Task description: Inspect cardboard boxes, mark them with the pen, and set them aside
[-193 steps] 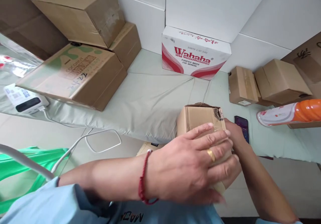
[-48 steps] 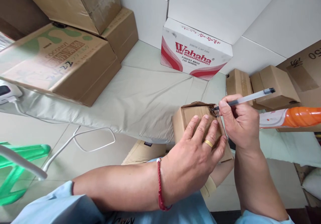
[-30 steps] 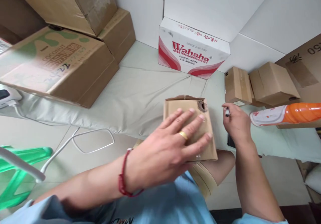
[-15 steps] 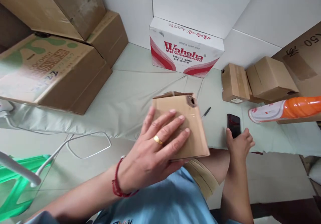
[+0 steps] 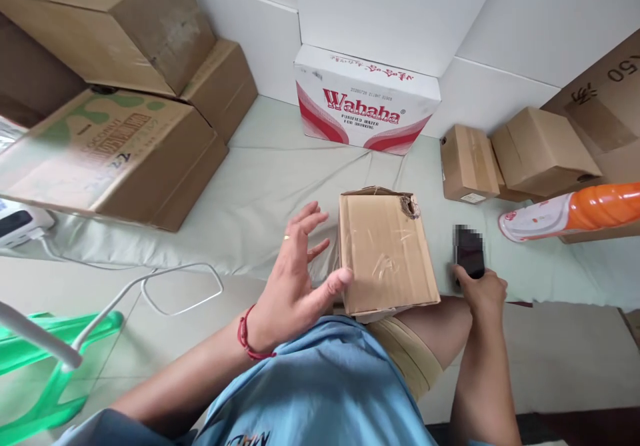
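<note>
A small brown cardboard box (image 5: 385,249) stands at the front edge of the cloth-covered table, over my lap. Its upper right corner has a torn, dark hole. To its left is my left hand (image 5: 303,269), open with spread fingers; the thumb tip reaches the box's left edge, and I cannot tell whether it touches. My right hand (image 5: 483,293) grips the lower end of a black phone (image 5: 470,253), with the thumb at its left side and the other fingers partly hidden. The phone lies close to the table surface, right of the box.
A Wahaha water carton (image 5: 367,109) stands against the wall. Large cardboard boxes (image 5: 150,139) are stacked at left, smaller boxes (image 5: 470,163) at right beside an orange-and-white bottle (image 5: 575,213). A white cable (image 5: 183,266) loops past the table's front edge near a green stool (image 5: 65,346).
My left hand has come off the top of the box and moved left, fingers spreading. The box now sits farther right in view. My right hand has closed around the phone's lower end.
</note>
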Tool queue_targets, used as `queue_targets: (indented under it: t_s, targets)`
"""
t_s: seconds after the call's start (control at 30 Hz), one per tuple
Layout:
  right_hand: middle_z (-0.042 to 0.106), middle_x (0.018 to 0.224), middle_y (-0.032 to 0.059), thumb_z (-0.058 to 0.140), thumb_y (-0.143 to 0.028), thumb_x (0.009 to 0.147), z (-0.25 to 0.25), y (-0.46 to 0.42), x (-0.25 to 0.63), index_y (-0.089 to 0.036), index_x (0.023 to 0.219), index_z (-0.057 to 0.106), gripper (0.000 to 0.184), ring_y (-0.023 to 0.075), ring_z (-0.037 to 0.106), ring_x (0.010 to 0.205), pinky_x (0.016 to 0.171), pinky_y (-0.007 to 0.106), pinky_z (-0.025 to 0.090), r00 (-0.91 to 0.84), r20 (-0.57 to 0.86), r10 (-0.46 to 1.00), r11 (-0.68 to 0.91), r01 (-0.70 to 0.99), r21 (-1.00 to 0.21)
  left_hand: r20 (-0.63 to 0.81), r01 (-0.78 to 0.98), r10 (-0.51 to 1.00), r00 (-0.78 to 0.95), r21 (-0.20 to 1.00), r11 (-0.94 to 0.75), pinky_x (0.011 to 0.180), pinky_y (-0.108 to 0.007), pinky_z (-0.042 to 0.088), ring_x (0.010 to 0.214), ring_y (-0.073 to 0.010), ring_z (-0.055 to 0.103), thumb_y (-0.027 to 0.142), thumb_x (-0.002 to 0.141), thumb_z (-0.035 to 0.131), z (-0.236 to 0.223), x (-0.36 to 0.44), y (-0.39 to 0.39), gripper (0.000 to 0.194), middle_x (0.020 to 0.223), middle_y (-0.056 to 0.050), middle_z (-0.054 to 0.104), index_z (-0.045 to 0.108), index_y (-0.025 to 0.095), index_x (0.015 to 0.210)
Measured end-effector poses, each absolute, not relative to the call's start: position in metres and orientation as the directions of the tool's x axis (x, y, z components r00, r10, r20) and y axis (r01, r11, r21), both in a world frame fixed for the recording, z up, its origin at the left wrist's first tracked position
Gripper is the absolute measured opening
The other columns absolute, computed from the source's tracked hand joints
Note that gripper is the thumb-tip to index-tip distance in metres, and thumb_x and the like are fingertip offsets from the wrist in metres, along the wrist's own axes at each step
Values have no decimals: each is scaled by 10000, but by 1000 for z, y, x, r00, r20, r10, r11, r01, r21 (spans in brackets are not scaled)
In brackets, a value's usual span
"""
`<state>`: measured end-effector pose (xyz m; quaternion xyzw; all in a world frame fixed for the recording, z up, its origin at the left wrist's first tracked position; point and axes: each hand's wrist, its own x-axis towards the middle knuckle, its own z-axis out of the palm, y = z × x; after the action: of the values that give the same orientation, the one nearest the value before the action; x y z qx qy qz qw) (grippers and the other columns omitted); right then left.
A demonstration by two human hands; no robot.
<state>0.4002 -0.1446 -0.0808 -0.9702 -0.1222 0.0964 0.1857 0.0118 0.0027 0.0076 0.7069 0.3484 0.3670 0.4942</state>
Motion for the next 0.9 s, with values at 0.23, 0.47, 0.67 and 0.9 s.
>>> queue_targets:
  t_s: [0.23,0.47,0.67,0.9]
  targets:
    - [695,984,126,362,-807,801,-56,-148,354,-203,1140,693,767,323,728,975,836,511,641,845,-201,495,-467,64,-882,-243,38,697,675,955,295,1187,-633,580,1678,-466,367,845,971,619,0,13,9,1016,1859,-169,273,256,360,1786]
    - [775,1169,137,745,-626,764,-33,-107,277,-246,1196,763,576,390,763,1134,1003,589,626,595,-84,799,93,-261,-961,-143,52,690,709,987,151,1364,-562,402,1683,-398,391,694,993,692,21,31,16,893,1828,-115,377,407,304,1744]
    - [759,1096,94,718,-582,724,-19,-29,293,-232,1212,729,601,332,767,1019,940,508,633,585,30,811,159,-171,-972,3,21,775,632,1000,-21,1337,-558,427,1710,-415,307,463,855,784,26,54,56,887,1800,-105,416,506,253,1670]
    - [713,1127,66,669,-505,698,-27,47,295,-222,1243,654,615,251,694,1057,911,387,603,601,203,773,207,63,-976,128,-182,906,403,982,-58,1313,-475,442,1549,-366,534,396,819,820,12,100,99,787,1657,-142,571,549,200,1531]
